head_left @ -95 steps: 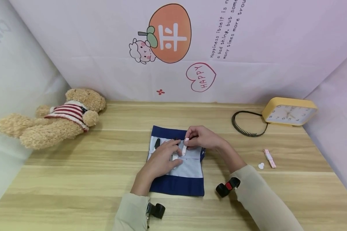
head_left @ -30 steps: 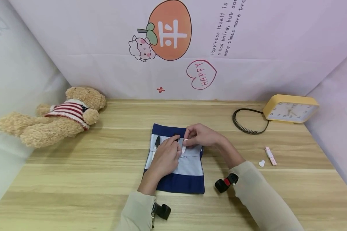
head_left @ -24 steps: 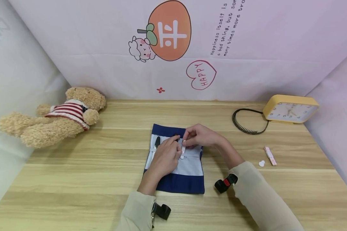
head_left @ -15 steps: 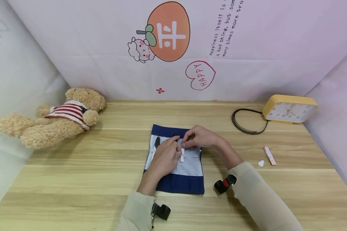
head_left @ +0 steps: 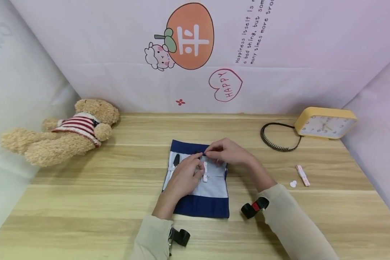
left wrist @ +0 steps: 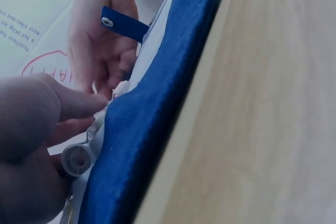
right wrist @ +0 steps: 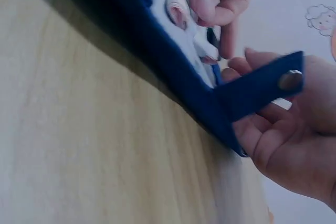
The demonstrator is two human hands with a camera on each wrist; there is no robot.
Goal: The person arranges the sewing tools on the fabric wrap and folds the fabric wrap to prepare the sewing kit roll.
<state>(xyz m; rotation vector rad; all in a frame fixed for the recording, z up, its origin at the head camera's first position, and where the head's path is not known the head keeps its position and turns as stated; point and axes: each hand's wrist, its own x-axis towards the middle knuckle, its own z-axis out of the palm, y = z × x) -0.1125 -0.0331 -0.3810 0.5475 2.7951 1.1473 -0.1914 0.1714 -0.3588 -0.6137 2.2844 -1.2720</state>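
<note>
A navy cloth pouch [head_left: 211,206] with a pale grey lining lies unfolded on the wooden table. A folded pink-and-white strip, like a tape measure [head_left: 205,172], runs under its band. My left hand [head_left: 184,177] lies over the middle of the pouch, index finger stretched toward its far border and thumb beside the strip. My right hand [head_left: 229,151] is at the far border, thumb and fingertips close together above the strip's end. A black-tipped slim tool [head_left: 176,160] sits in the pouch's left side. By my left fingers a clear bobbin [left wrist: 77,159] shows in the left wrist view.
Right of the pouch lie another folded strip [head_left: 302,176] and a small white piece [head_left: 293,184]. A black toothed headband [head_left: 274,144] leans against a yellow clock [head_left: 326,122]. At the left a teddy bear [head_left: 65,139] lies along the wall. The pouch's snap strap [right wrist: 262,87] sticks out.
The right hand pinched the strip earlier; the strip has moved down under the band toward me. Now the fingers are off it, up at the far border. The left hand has shifted slightly.
</note>
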